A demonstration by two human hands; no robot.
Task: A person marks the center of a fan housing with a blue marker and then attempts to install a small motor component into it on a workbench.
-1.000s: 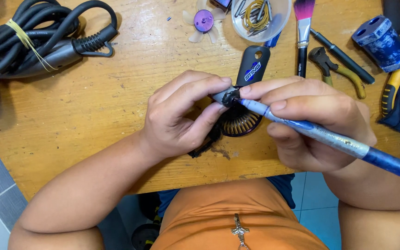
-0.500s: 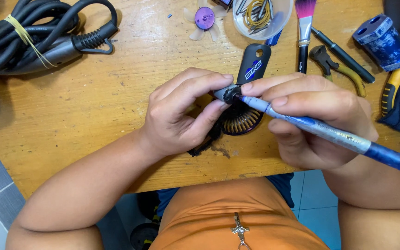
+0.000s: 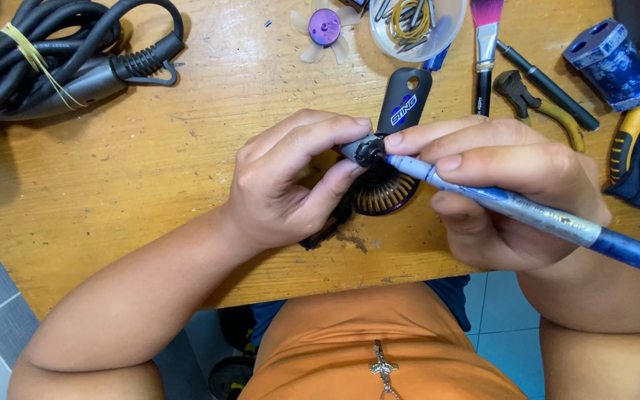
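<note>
Left hand [image 3: 283,196]: fingers clamped on small motor [image 3: 364,150] | right hand [image 3: 509,192]: fingers clamped on blue pen-like tool [image 3: 512,211], tip at motor | purple fan blade [image 3: 325,27] lies detached on desk [image 3: 150,178] | reassembly pending

Over the last second, the right hand [image 3: 512,196] has tilted the blue soldering iron [image 3: 527,215] slightly flatter, its rear end dropping toward the frame's right edge. The tip has slid a little leftward on the small motor [image 3: 363,150] pinched by the left hand [image 3: 290,185], whose fingers have shifted marginally.
</note>
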